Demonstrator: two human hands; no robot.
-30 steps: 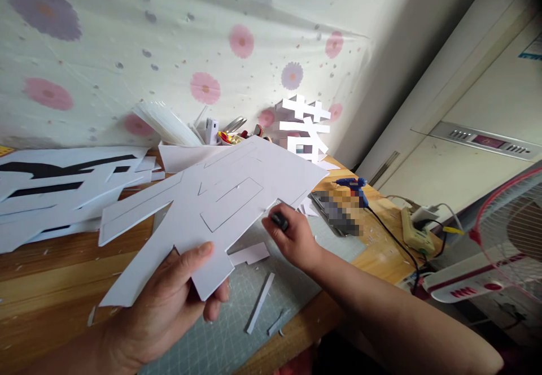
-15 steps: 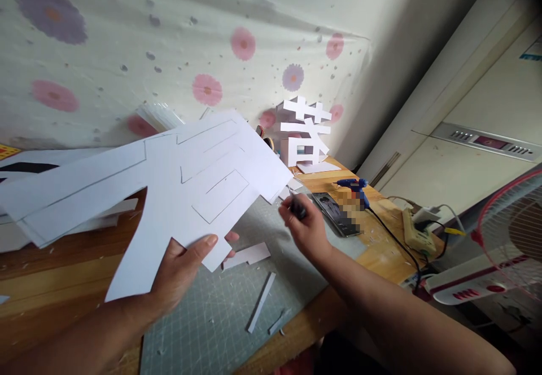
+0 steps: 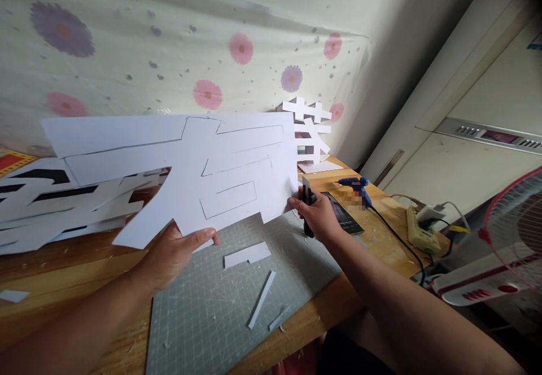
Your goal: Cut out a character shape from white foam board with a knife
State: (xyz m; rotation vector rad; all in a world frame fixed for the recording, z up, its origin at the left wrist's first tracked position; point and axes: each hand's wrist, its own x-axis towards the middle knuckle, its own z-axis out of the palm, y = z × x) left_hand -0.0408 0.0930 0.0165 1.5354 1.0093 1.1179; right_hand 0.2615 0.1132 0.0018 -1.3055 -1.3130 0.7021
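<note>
My left hand [image 3: 186, 253] grips the lower edge of a large white foam board or card sheet [image 3: 169, 155], thumb on its front face. Pencil outlines of bars and rectangles run across the sheet, and its lower left is cut to a curved leg. My right hand [image 3: 317, 212] is closed around a black utility knife [image 3: 309, 229] whose blade points up. Its fingertips are at the sheet's lower right edge. Below the sheet lies a grey-green cutting mat [image 3: 203, 318] with a notched white offcut [image 3: 248, 254] and a thin white strip [image 3: 261, 300] on it.
White cut-out characters [image 3: 38, 211] lie stacked at left. A raised white character [image 3: 315, 129] stands by the wall. A phone [image 3: 345, 214], blue glue gun [image 3: 355, 186], power strip [image 3: 419, 231] and fan [image 3: 516, 217] are at right. The wooden table [image 3: 296, 321] carries scraps.
The sheet has turned clockwise to a more level position, raised at its left end. My right hand has moved to the sheet's right edge, and the knife has come into clearer view.
</note>
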